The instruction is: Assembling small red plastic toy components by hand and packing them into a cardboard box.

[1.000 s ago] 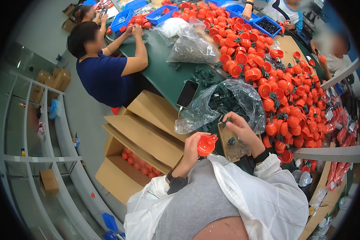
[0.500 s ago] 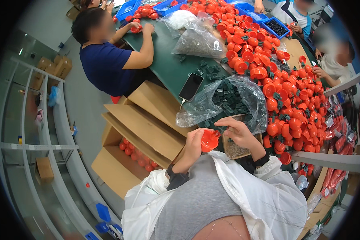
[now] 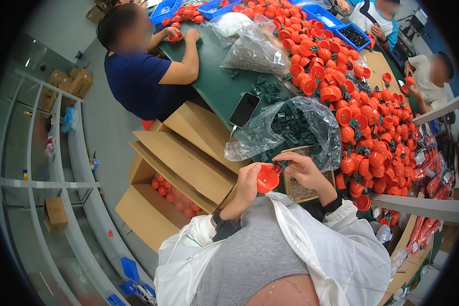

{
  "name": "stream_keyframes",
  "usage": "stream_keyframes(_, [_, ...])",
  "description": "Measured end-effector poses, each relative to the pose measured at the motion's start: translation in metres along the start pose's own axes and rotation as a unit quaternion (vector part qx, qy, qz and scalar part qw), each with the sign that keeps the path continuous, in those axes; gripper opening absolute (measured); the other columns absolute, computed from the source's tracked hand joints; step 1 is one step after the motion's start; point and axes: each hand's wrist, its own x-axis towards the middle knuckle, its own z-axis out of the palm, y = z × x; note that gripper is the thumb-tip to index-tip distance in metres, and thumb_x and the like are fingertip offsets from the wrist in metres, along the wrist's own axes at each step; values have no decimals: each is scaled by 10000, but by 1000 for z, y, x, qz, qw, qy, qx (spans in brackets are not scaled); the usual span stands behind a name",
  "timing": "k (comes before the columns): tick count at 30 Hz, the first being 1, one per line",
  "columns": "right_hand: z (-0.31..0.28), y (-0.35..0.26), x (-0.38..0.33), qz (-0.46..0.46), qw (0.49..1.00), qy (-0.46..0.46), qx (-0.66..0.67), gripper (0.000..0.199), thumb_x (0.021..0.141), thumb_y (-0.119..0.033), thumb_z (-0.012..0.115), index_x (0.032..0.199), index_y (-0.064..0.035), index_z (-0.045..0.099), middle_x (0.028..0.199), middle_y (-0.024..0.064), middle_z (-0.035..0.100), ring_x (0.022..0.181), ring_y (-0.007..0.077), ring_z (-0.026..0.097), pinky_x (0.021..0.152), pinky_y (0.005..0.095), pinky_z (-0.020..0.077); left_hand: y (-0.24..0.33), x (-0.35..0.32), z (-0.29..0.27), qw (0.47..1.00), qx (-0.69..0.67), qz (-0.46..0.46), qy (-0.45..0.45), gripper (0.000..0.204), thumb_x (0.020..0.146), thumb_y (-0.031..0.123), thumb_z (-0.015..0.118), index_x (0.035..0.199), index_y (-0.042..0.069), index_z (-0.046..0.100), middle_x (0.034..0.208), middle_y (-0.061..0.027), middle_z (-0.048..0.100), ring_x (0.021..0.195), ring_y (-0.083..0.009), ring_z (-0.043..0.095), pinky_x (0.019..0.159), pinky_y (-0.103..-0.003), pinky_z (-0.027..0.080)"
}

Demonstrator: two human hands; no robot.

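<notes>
My left hand (image 3: 247,184) grips an orange-red plastic cup (image 3: 268,179) by its side, its open mouth facing up. At the cup's right edge, my right hand (image 3: 305,171) pinches a small dark green clip (image 3: 282,164) against a projecting tab. The fingers partly hide how clip and tab meet. Just beyond my hands lies an open clear plastic bag (image 3: 250,148) with many dark green clips (image 3: 293,125) in it. Beneath my right hand is a shallow tray (image 3: 311,195) of tiny parts.
Orange-red cups (image 3: 375,130) lie heaped along the right of the green table (image 3: 209,61). A phone (image 3: 245,109) with a cable lies left of the bag. An open carton (image 3: 188,158) with red cups stands at my left. Several co-workers (image 3: 137,66) sit around the table.
My right fingers have come closer to the cup, and a dark green clip now shows between them at the tab. The cup has tilted slightly. A co-worker at right now holds up a red piece.
</notes>
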Motion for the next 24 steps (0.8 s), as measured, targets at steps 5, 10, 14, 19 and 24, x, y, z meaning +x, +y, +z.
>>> stream_keyframes(5, [5,1,-5,0,999,-11,42,361,789,63,491,1148,22,506,1078,78,551,990,136,514,835,267,419,-12,-4,-3,1000,22,6,10,376,894,204,351,929,-72,603,837,-112,636,716,-132,599,663,-233,470])
stream_keyframes(10, [8,6,-3,-32,997,-27,-58,358,748,88,481,1081,-8,571,986,101,583,899,164,553,762,277,439,-27,0,-10,999,0,-22,38,333,890,185,377,882,-53,610,776,-89,628,644,-118,582,592,-235,459])
stream_keyframes(14, [9,5,-2,-77,993,-41,-82,305,772,-47,577,1077,-41,590,953,102,604,863,216,567,745,295,435,-45,6,-21,997,-14,-60,47,365,873,202,366,790,-64,601,749,-111,624,619,-136,584,569,-247,452])
stream_keyframes(19, [16,8,3,-75,990,-23,-114,319,756,-143,644,1066,-79,607,897,90,599,809,211,560,717,294,440,-92,26,-45,980,-128,-131,82,448,835,247,277,869,-98,561,783,-205,616,580,-303,611,510,-377,500])
stream_keyframes(24, [15,15,6,-57,991,1,-123,300,750,-160,659,1042,-103,624,844,82,596,780,206,559,686,298,449,-68,29,-50,962,-168,-215,-28,475,846,314,300,945,-82,541,789,-174,612,653,-289,621,601,-356,514])
